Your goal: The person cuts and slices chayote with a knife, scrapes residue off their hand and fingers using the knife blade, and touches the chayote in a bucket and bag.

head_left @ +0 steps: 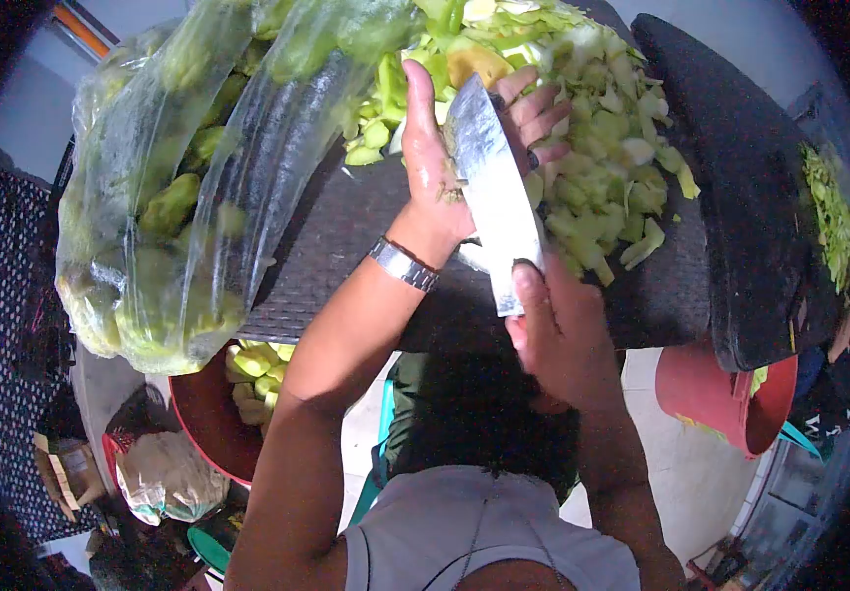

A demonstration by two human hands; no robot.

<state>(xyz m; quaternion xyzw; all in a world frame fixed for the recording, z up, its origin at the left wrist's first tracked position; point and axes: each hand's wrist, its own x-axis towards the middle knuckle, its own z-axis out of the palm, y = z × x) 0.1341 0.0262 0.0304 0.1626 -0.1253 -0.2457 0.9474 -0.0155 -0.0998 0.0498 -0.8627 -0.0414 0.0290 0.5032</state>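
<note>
A kitchen knife (494, 187) with a broad, bright blade is in my right hand (563, 325), whose fingers close around its handle end, thumb on the blade's base. The blade points away from me and lies across the palm of my left hand (428, 163). That hand is turned up, with thumb stretched out and fingers spread beyond the blade. Wet green bits cling to its palm, and a metal watch (404, 264) circles the wrist. Behind both hands spreads a heap of pale green cut pieces (607, 148) on the dark ridged table (346, 236).
A clear plastic bag (169, 227) of whole green produce bulges over the table's left side. Below it a red tub (203, 424) holds pale green pieces. A dark board (730, 187) stands at right, above a red bucket (725, 399). Shredded green (831, 212) lies far right.
</note>
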